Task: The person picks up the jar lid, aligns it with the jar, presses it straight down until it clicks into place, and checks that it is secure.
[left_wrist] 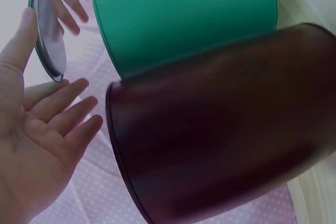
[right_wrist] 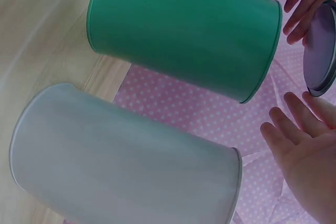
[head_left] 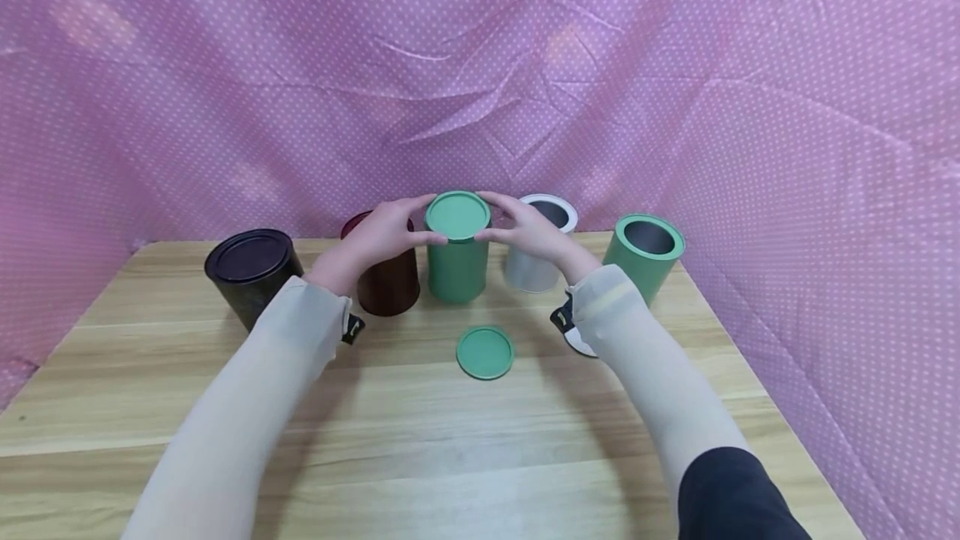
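Observation:
A green round lid [head_left: 457, 216] is held level between both hands, over the middle green canister [head_left: 457, 275]. The wrist views show a gap between the lid's metallic underside [left_wrist: 52, 40] and that canister's rim. My left hand [head_left: 381, 233] grips the lid's left edge with thumb and forefinger, its other fingers spread loosely. On the opposite edge, my right hand [head_left: 534, 232] grips it in the same way. The canister's mouth is hidden beneath the lid. Behind the left hand stands a dark red canister [head_left: 392, 286]; by the right hand is a white, uncovered canister [head_left: 528, 272].
Another green lid [head_left: 485, 352] lies flat on the wooden table [head_left: 420, 457]. A white lid [head_left: 579, 346] is partly hidden by the right forearm. To the left stands a black lidded canister [head_left: 251, 269], to the right an uncovered green one [head_left: 637, 265]. Pink dotted cloth [head_left: 480, 65] hangs behind.

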`<action>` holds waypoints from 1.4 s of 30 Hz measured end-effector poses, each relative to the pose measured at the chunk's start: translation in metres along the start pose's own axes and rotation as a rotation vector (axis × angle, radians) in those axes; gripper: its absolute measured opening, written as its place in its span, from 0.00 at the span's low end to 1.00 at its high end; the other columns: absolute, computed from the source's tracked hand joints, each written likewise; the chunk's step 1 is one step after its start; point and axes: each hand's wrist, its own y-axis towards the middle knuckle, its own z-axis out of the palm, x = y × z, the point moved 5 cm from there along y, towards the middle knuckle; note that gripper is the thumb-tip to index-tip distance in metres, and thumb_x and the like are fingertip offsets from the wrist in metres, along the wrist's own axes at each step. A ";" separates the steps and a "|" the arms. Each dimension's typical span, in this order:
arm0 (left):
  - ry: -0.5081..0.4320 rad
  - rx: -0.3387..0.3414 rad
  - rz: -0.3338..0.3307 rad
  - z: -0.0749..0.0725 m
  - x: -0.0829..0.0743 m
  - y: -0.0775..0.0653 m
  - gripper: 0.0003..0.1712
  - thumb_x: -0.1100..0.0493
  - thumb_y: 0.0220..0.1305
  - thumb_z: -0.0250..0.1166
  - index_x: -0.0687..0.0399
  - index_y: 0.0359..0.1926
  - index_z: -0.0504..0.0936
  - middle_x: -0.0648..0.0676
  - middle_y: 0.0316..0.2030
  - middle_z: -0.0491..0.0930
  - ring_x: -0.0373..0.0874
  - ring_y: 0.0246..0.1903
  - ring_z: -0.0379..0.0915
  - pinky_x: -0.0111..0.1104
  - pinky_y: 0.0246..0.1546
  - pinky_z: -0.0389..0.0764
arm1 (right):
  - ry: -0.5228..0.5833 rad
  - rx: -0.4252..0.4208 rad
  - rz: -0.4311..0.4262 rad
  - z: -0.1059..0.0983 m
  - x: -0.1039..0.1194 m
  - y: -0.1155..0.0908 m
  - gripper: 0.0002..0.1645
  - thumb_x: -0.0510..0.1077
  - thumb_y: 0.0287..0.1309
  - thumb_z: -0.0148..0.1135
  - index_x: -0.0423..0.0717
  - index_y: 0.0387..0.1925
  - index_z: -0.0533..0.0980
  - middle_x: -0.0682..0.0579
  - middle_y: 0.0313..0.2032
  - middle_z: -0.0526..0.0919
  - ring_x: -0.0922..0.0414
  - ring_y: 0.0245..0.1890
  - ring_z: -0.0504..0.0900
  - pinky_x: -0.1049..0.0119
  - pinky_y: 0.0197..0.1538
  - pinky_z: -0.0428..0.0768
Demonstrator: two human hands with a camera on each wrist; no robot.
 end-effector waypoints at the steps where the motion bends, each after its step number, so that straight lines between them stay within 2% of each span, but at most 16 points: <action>1: -0.001 0.006 0.002 0.000 0.001 0.002 0.45 0.43 0.61 0.67 0.55 0.73 0.60 0.59 0.65 0.70 0.54 0.60 0.71 0.48 0.62 0.71 | -0.007 0.005 0.009 -0.001 -0.001 0.001 0.44 0.52 0.61 0.65 0.48 0.73 0.57 0.47 0.72 0.62 0.43 0.72 0.60 0.49 0.72 0.60; 7: 0.022 0.028 -0.002 -0.001 0.006 0.013 0.44 0.43 0.61 0.66 0.55 0.72 0.61 0.59 0.67 0.68 0.55 0.68 0.62 0.49 0.68 0.64 | -0.011 0.029 0.029 -0.004 -0.007 0.010 0.43 0.53 0.61 0.64 0.50 0.73 0.58 0.49 0.71 0.63 0.48 0.73 0.58 0.49 0.72 0.60; 12: 0.027 0.050 -0.034 0.001 0.011 0.017 0.45 0.43 0.62 0.65 0.55 0.73 0.60 0.60 0.69 0.66 0.55 0.70 0.58 0.50 0.69 0.61 | -0.009 0.054 0.048 -0.002 -0.010 0.016 0.44 0.54 0.60 0.65 0.51 0.73 0.58 0.49 0.71 0.63 0.48 0.72 0.59 0.49 0.71 0.61; 21: 0.023 0.066 -0.052 0.004 0.019 0.021 0.44 0.44 0.62 0.65 0.56 0.73 0.59 0.61 0.67 0.67 0.56 0.69 0.60 0.50 0.68 0.63 | -0.023 0.100 0.088 0.001 -0.019 0.027 0.43 0.56 0.60 0.65 0.54 0.73 0.58 0.49 0.71 0.63 0.48 0.72 0.59 0.49 0.72 0.61; 29: 0.031 0.096 -0.050 0.009 0.020 0.024 0.43 0.46 0.63 0.65 0.59 0.72 0.60 0.62 0.64 0.71 0.56 0.66 0.65 0.49 0.66 0.66 | -0.085 0.116 0.102 0.004 -0.023 0.030 0.43 0.56 0.60 0.64 0.51 0.72 0.59 0.48 0.71 0.63 0.49 0.72 0.59 0.51 0.73 0.59; 37: 0.063 0.127 -0.046 0.014 0.022 0.032 0.44 0.44 0.64 0.64 0.62 0.72 0.58 0.63 0.67 0.67 0.57 0.67 0.62 0.49 0.68 0.63 | -0.100 0.137 0.123 0.002 -0.026 0.031 0.44 0.57 0.60 0.64 0.51 0.73 0.58 0.47 0.72 0.62 0.48 0.72 0.60 0.50 0.72 0.60; 42: 0.068 0.142 -0.041 0.015 0.021 0.035 0.43 0.45 0.64 0.64 0.62 0.71 0.61 0.63 0.65 0.70 0.56 0.65 0.66 0.49 0.66 0.66 | -0.117 0.154 0.127 0.001 -0.029 0.031 0.44 0.58 0.60 0.64 0.51 0.73 0.58 0.47 0.72 0.62 0.47 0.72 0.59 0.49 0.73 0.58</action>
